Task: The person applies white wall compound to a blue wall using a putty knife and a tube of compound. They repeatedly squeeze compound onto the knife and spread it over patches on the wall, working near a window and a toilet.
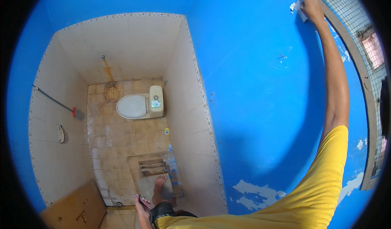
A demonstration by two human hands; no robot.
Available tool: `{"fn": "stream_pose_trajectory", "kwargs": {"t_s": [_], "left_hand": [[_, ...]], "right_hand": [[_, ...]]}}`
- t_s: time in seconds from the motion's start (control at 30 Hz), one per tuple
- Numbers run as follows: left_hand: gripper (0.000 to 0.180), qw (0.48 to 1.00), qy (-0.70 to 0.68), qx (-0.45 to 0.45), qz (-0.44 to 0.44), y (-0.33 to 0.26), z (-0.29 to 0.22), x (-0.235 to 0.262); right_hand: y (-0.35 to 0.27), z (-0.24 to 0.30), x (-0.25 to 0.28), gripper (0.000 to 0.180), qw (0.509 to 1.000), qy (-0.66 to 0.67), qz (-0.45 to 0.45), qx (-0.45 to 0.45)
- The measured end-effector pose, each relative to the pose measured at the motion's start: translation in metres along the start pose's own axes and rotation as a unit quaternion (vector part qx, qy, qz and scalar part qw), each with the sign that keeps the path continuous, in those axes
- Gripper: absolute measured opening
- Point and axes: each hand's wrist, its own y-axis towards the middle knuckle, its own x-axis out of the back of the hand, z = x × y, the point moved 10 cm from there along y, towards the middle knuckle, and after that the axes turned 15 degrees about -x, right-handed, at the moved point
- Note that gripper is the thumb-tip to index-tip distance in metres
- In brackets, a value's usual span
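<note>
A yellow sleeve fills the foreground. Above it, the right hand presses a white cloth against the blue wall, fingers closed over it, just beside the mesh window frame. The left hand grips a small dark object low down.

Toilet on floor below; window right
</note>
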Motion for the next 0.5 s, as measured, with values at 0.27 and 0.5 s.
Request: {"fn": "stream_pose_trajectory", "kwargs": {"t_s": [0.27, 0.5], "left_hand": [[0.029, 1.000, 0.006, -0.015, 0.026, 0.007, -0.002, -0.022], [0.029, 1.000, 0.013, -0.001, 0.017, 0.007, 0.000, -0.016]], "right_hand": [[-0.007, 0.012, 0.012, 0.033, 1.000, -0.027, 0.002, -0.009], [-0.008, 0.010, 0.017, 0.042, 0.999, -0.015, -0.021, -0.022]]}}
